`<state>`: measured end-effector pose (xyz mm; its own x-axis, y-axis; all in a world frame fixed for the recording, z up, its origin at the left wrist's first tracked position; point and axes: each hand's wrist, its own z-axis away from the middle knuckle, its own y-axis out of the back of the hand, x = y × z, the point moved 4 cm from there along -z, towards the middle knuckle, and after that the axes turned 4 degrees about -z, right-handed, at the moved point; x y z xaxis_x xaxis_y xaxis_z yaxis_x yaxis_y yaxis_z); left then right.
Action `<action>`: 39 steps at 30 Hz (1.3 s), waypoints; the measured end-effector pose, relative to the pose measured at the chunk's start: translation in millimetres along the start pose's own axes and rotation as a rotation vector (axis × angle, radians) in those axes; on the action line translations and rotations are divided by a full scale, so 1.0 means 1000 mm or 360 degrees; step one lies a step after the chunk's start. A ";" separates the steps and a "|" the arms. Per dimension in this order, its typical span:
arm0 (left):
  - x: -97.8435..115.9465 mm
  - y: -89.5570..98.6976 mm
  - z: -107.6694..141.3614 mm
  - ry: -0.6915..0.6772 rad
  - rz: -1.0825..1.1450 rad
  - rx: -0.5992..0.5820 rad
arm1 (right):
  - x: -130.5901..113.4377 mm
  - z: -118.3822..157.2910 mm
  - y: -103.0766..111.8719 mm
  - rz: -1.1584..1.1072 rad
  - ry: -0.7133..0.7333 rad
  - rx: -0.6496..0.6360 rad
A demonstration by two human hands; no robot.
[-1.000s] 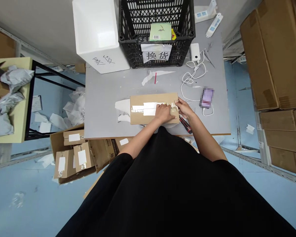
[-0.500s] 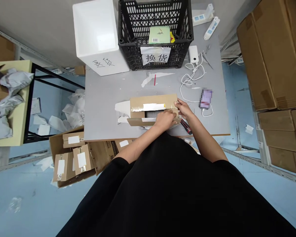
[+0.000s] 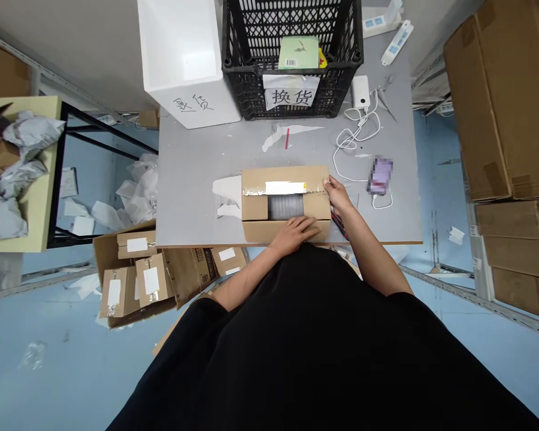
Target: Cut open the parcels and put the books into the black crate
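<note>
The box [image 3: 285,175] lies just under and past the left hand [image 3: 293,234], its fingers loose and flat on the near flap [image 3: 261,231]. It runs long from side to side. The right hand [image 3: 338,196] pinches its end. A grey thing [image 3: 286,208] sits inside, nearer the left fingers; 2 end flaps [image 3: 254,208] hide its ends.

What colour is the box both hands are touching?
The cardboard box is brown, best seen in the head view.
</note>
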<state>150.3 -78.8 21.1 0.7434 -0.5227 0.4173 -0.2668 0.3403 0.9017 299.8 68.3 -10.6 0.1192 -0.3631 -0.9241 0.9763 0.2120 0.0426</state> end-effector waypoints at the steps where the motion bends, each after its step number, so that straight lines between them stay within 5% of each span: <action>1: -0.005 -0.005 -0.002 0.0003 -0.0052 0.0012 | 0.000 0.000 -0.001 -0.0038 0.0003 0.0032; 6: -0.013 -0.027 -0.010 -0.0001 -0.0211 0.0094 | 0.011 0.002 -0.002 -0.0154 0.0079 0.0142; 10: -0.007 -0.026 -0.004 -0.0064 -0.0247 0.0147 | 0.027 0.016 -0.001 -0.0045 0.0218 0.0236; 14: -0.004 0.002 0.005 -0.0116 -0.0049 0.0258 | 0.039 0.036 -0.003 0.0068 0.0287 0.0179; 20: -0.044 0.064 -0.037 0.0346 -0.0164 0.0437 | 0.037 0.043 -0.003 0.0309 0.0313 0.0274; 25: -0.067 0.072 -0.096 0.0324 -0.0450 0.0231 | 0.031 0.040 -0.004 0.0485 0.0278 0.0343; 30: -0.070 0.070 -0.117 0.0370 -0.0526 0.0041 | 0.030 0.042 -0.007 0.0607 0.0308 0.0377; 39: -0.101 0.133 -0.157 0.0306 -0.0224 -0.0401 | 0.029 0.045 -0.008 0.0632 0.0324 0.0407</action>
<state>135.8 142.0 80.8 0.8706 -0.4296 0.2399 -0.0111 0.4704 0.8824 303.7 15.1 -20.3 0.4771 -0.1100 -0.8720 0.8789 0.0600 0.4733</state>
